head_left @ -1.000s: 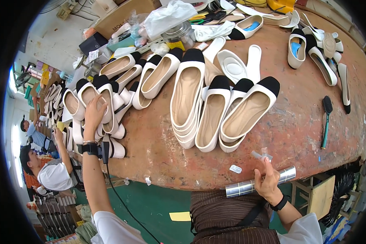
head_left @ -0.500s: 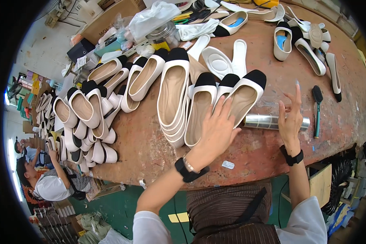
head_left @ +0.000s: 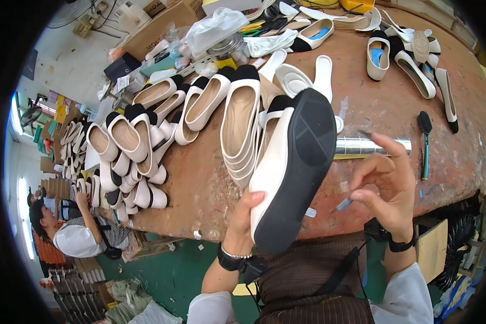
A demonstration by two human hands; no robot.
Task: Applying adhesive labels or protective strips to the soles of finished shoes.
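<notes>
Left hand (head_left: 247, 224) gripped a cream shoe (head_left: 286, 167) by its heel end, fingers wrapped round it, black sole turned up, raised above the bench (head_left: 210, 189) edge close to the body. Right hand (head_left: 390, 189) was half curled, pinching a small thin tool (head_left: 344, 204) between thumb and fingertips, just beside the shoe, not touching it. A silver tube (head_left: 370, 146) lay on the bench behind the right hand, a dark brush (head_left: 425, 141) to its right. Rows of cream, black-toed shoes (head_left: 146, 140) covered the left half of the bench. Another person (head_left: 75, 232) sat lower left.
</notes>
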